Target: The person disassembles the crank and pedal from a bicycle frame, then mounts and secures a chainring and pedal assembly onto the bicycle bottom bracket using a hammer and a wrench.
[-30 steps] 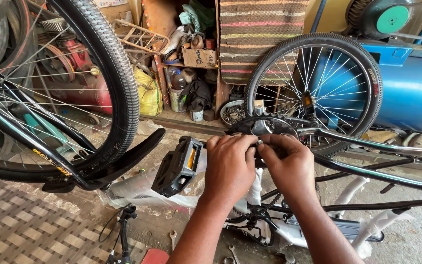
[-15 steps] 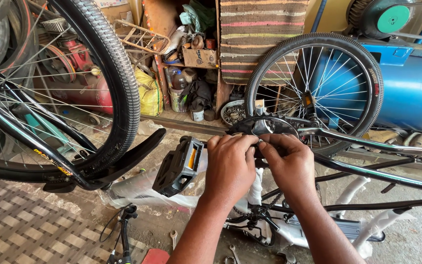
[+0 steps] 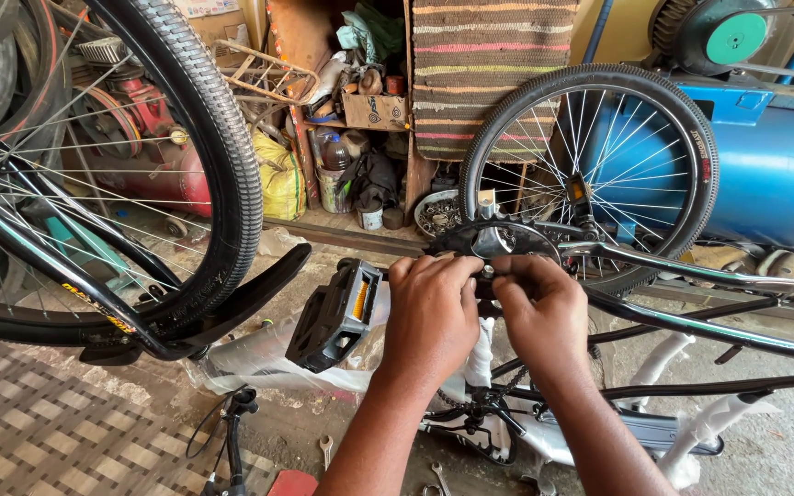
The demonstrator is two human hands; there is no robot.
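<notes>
You get soft, even daylight here, bright enough to read every spoke. Shadows under your hands stay faint and diffuse. The blue tank point(image 3: 783, 174) carries a mild sheen, no harsh glare. Focus holds sharp across the frame with no motion blur. The wide lens bows the big front tyre point(image 3: 204, 138) at the left edge.

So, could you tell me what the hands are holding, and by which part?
Both hands, left hand and right hand, grip the bicycle's crank assembly at its centre beside the chainring; the pedal hangs free.
</notes>
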